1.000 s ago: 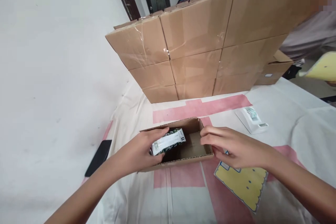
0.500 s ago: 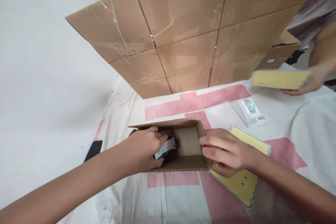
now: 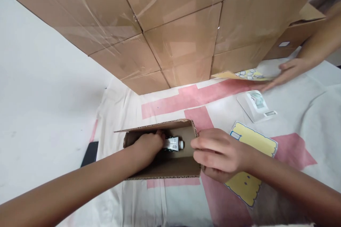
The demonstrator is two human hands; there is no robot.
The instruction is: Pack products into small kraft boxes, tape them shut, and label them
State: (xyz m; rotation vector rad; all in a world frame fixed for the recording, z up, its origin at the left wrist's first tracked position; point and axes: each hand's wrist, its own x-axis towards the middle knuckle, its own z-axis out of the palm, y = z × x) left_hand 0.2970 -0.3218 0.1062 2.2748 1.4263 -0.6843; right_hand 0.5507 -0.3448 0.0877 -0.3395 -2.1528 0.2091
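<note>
An open cardboard box (image 3: 170, 167) stands on the white cloth, its opening facing up. My left hand (image 3: 152, 146) reaches inside, its fingers closed at the left end of a small labelled item with a white cap (image 3: 173, 143). The fingertips are partly hidden, and the item lies low in the box. At the box's right end, my right hand (image 3: 217, 152) pinches the cardboard edge. Beneath my right wrist, a yellow card with a wavy blue border (image 3: 245, 184) lies on the cloth.
Joined cardboard panels (image 3: 183, 49) rise behind the box. A white device (image 3: 257, 104) sits to the right. Another person's hand (image 3: 290, 71) is near a yellow sheet (image 3: 247, 74) by the panels. A brown box (image 3: 282, 48) stands back right; a black object (image 3: 90, 153) lies left.
My left hand has gone deeper into the box with the item, whose white cap now shows. The other person's yellow card has moved left against the panels. The view has shifted.
</note>
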